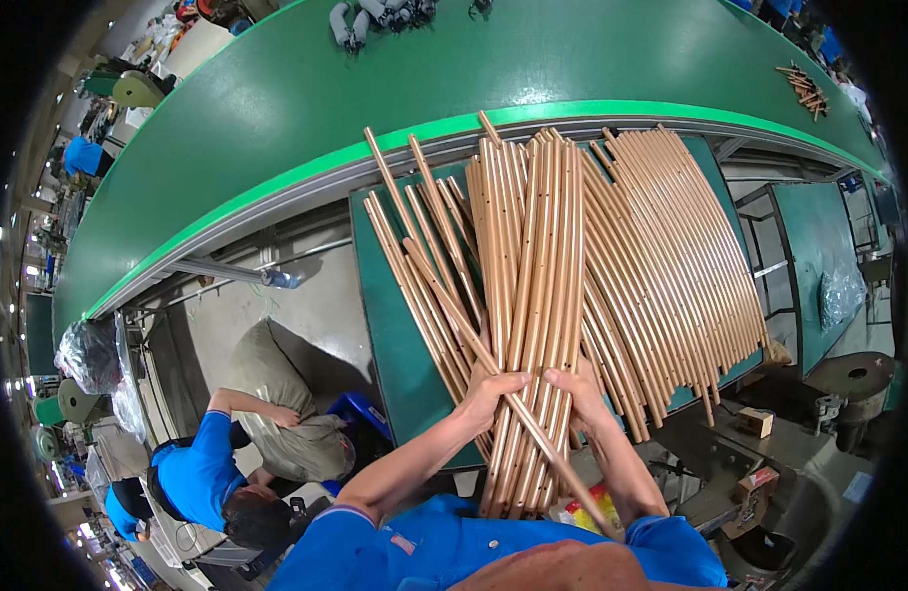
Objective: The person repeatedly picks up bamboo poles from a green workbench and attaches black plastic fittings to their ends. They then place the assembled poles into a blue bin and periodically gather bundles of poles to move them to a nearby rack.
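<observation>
A bundle of copper-coloured metal tubes (541, 286) with small holes lies lengthwise in front of me, its near ends close to my body. My left hand (486, 392) is closed round the bundle's left side, thumb on top. My right hand (578, 388) grips its right side, the thumb tip near the left one. One single tube (557, 458) slants across the bundle and passes at my left hand. Fingers under the bundle are hidden. To the right, many similar tubes (676, 256) lie side by side in a row; several loose ones (420, 291) lie to the left.
The tubes rest on a green table (390, 364). Beyond it runs a long green bench (277, 118) with grey parts (351, 25) on top. At left are a large sack (277, 394), a blue bin (360, 414) and a bending co-worker (203, 468). Machinery (799, 453) stands at right.
</observation>
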Tool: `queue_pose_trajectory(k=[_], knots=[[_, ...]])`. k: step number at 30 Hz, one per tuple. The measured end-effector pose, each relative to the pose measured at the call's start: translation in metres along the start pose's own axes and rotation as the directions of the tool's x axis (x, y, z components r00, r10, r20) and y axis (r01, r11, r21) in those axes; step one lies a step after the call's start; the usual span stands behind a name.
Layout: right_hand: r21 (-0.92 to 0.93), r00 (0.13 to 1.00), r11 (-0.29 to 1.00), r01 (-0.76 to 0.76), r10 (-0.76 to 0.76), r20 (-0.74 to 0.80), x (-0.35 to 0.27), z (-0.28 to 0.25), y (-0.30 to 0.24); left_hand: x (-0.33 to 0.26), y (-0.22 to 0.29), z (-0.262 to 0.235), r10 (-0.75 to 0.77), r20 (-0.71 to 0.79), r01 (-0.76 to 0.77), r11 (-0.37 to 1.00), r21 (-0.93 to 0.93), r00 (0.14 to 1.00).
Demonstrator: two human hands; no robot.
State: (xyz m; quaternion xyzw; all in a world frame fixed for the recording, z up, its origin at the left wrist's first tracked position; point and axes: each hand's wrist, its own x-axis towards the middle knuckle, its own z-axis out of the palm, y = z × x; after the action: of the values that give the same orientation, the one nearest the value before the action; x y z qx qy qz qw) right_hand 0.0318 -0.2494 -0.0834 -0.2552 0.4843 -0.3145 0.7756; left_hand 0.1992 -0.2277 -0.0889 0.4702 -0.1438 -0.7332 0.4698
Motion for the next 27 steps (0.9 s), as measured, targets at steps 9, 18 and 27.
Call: queue_pose_trajectory(k=[9, 18, 27], knots=[[-0.201, 0.991, 0.973, -0.112, 0.095, -0.093, 0.029, -0.079, -0.047, 0.063, -0.055, 0.048, -0.094, 0.016, 0.090, 0.983, 0.158, 0.995], [-0.610, 0.994, 0.787, -0.094, 0.036, -0.107, 0.050, -0.098, -0.111, 0.075, -0.075, 0.099, 0.047, -0.256, 0.108, 0.822, 0.559, 0.966], [-0.958, 0.957, 0.066, -0.278, -0.073, -0.282, 0.061, -0.137, -0.118, 0.068, -0.086, 0.093, -0.012, -0.278, 0.187, 0.769, 0.612, 0.960]])
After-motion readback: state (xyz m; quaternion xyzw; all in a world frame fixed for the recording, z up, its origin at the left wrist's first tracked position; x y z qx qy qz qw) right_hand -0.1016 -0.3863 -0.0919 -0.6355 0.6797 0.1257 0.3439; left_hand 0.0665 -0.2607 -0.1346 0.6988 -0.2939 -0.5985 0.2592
